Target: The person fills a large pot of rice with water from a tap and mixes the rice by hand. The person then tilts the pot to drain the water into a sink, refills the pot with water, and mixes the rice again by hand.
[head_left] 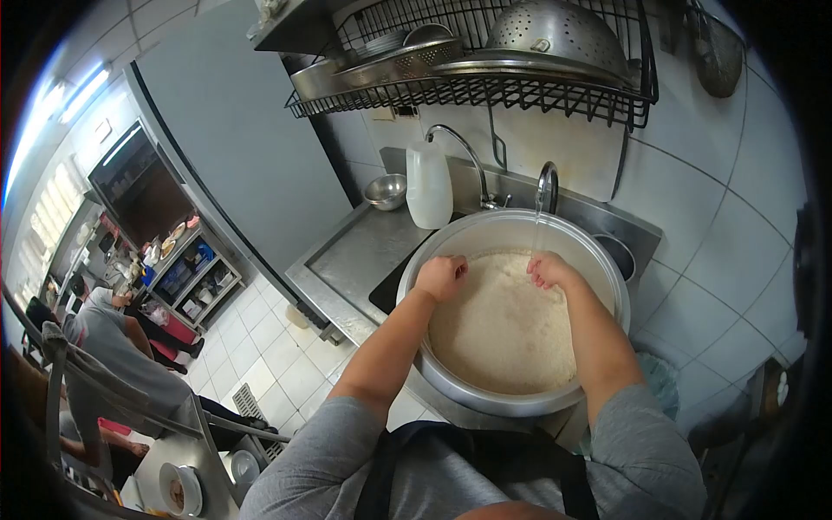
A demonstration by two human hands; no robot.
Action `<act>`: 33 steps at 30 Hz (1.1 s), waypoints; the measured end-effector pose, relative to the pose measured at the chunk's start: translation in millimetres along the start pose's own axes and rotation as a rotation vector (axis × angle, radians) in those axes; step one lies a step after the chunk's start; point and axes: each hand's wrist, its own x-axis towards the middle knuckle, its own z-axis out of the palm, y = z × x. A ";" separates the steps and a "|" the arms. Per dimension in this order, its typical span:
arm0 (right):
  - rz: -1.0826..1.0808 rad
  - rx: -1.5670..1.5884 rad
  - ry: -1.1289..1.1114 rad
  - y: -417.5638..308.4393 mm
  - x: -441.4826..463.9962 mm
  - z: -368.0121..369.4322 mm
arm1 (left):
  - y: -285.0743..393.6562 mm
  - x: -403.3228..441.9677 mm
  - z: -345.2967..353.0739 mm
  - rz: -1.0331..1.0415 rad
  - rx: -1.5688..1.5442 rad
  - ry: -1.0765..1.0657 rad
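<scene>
A large round metal pot (414, 347) stands at the sink, holding rice under cloudy water (498, 325). Over the pot's left inner side is my left hand (443, 277), its fingers curled in and nothing visible in them. My right hand (553, 270) is on the far right side, just above the water's surface, fingers bent toward the palm with no object showing. From the curved faucet (548, 178) a thin stream of water falls right beside my right hand into the pot.
A white plastic jug (429, 186) and a steel bowl (386, 191) stand on the left drainboard (347, 260), near a second faucet (472, 156). Overhead, a black wire rack (555, 97) holds a colander (559, 39) and pans. Co-workers (130, 355) are at left.
</scene>
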 end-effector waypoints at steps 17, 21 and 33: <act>-0.061 0.424 -0.070 -12.8 -12.2 -10.7 | 2.3 -2.2 3.4 -0.012 0.018 0.150; -0.169 0.638 -0.235 -17.9 -13.7 -13.3 | 6.3 -2.0 0.2 -0.037 0.019 0.196; -0.143 0.831 -0.052 -12.6 2.1 -5.1 | 9.4 -3.0 -4.1 -0.160 0.076 0.257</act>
